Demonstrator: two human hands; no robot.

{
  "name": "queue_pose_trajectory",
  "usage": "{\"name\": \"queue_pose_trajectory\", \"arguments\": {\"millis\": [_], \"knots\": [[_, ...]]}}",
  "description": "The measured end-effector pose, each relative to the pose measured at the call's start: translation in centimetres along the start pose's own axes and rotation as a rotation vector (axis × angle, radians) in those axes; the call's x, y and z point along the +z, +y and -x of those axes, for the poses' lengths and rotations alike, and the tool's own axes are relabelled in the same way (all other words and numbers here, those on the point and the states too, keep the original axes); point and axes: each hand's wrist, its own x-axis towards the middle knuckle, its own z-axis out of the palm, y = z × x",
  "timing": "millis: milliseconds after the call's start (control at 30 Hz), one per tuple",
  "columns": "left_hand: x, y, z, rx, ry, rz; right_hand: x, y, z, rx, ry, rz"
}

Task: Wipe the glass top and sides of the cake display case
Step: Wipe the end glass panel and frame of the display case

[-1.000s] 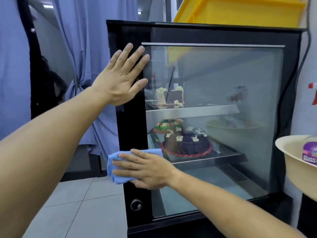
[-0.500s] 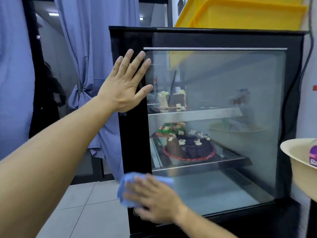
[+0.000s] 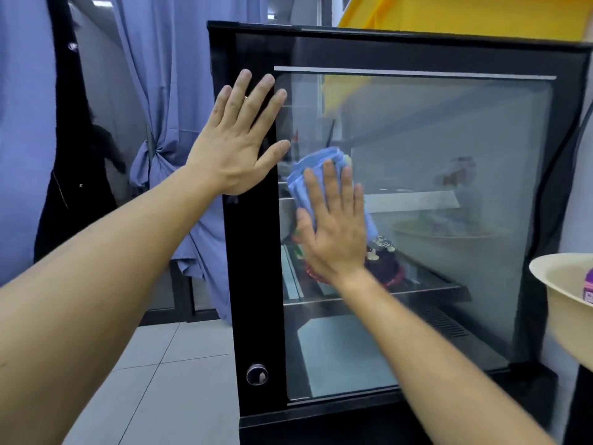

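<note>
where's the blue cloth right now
In the head view, the blue cloth lies flat on the side glass under the right hand, beside the left hand.

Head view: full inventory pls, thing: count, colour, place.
case: 1, black frame, glass side, centre
cloth: 1, blue, flat on the glass under the right hand
cake: 1, dark with white dabs, on a shelf inside the case, partly hidden by the hand
lock: 1, silver, low on the case's left frame
curtain: 1, blue, tied back, left of the case
bin: yellow, count unclear, above and behind the case
bowl: 1, cream, right edge
label: 1, purple, in the bowl, cut off by the frame
floor: grey tiles, lower left
left hand: 1, fingers straight, flat on the frame's upper left
right hand: 1, fingers straight, pressing the cloth
</note>
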Motion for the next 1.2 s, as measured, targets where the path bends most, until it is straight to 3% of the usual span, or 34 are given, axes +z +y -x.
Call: {"name": "queue_pose_trajectory", "arguments": {"millis": [67, 200, 333, 400, 500, 567, 633, 700, 833, 967, 1033, 1100, 1200], "knots": [[0.1, 0.2, 0.2, -0.019, 0.017, -0.004, 1.3, -2.9, 6.7, -0.141, -0.086, -0.064], [0.6, 1.1, 0.8, -0.051, 0.027, -0.003, 1.9, -2.7, 20.3, -0.851, -0.423, 0.024], [1.1, 1.6, 1.5, -0.071, 0.072, 0.004, 2.0, 1.3, 12.7, -1.125, -0.401, 0.011], [1.3, 2.0, 1.8, -0.083, 0.109, 0.012, 0.7, 4.1, 4.7, -1.022, -0.324, 0.009], [2.1, 2.8, 3.6, -0.112, 0.135, 0.037, -1.8, 8.1, -4.5, -0.545, -0.089, 0.052], [3.1, 3.9, 5.7, -0.137, 0.154, 0.053, -2.5, 8.5, -5.8, -0.179, 0.03, 0.037], [4.1, 5.2, 7.6, -0.167, 0.16, 0.065, -1.8, 6.1, -2.9, 0.046, 0.083, 0.017], [5.0, 6.4, 9.5, -0.21, 0.179, 0.082, -0.3, 3.5, 4.4, 0.002, 0.021, -0.009], [6.6, 8.9, 12.8, -0.325, 0.188, 0.118, 0.8, 1.9, 21.1, -0.592, -0.294, 0.109], [7.9, 10.2, 14.3, -0.379, 0.224, 0.069, 0.5, 5.0, 14.6, -0.893, -0.329, 0.08], [8.1, 10.2, 14.3, -0.379, 0.229, 0.058, -0.4, 7.3, 7.8, -0.742, -0.236, 0.035], [8.2, 10.2, 14.1, -0.394, 0.225, 0.062, -1.5, 10.9, 2.8, -0.402, -0.089, 0.014], [8.0, 10.4, 14.2, -0.397, 0.222, 0.079, -3.2, 16.2, 3.2, 0.162, 0.093, 0.017]]}}
